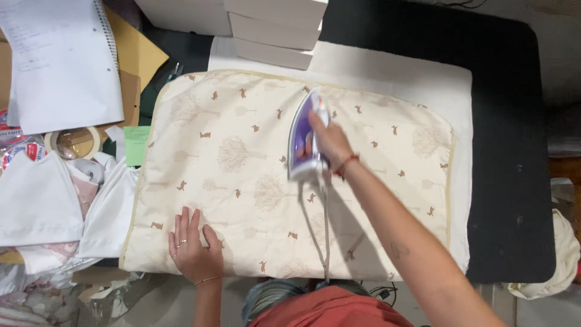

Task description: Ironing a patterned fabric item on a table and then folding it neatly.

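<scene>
The person's right hand (330,144) is wrapped around the handle of a purple and white iron (307,134), which stands sole-down on a cream fabric cover (242,175) printed with small brown animals and pale trees. The iron sits in the upper middle of the cover, its nose pointing away from the person toward the stacked white boxes (275,30) at the far edge of the table (508,151). A grey cord (325,236) runs from the heel of the iron back across the cloth toward the person's body. A red thread bracelet (346,163) circles the right wrist. The left hand (192,245) lies flat and unclenched, fingers spread, pressing on the near left part of the cover close to its hem; it grips nothing. The cover lies smoothed over a white padded sheet (423,79), which in turn lies on the dark table surface. To the left of the cover there are folded white cloth pieces (42,200), a roll of tape (74,142), a small green paper slip (137,144), brown card (136,51) and a spiral-bound sheet of white paper (60,60). At the right edge a bundle of pale cloth (560,254) hangs just off the table. The person wears a red-orange garment (330,309), seen at the bottom edge.
</scene>
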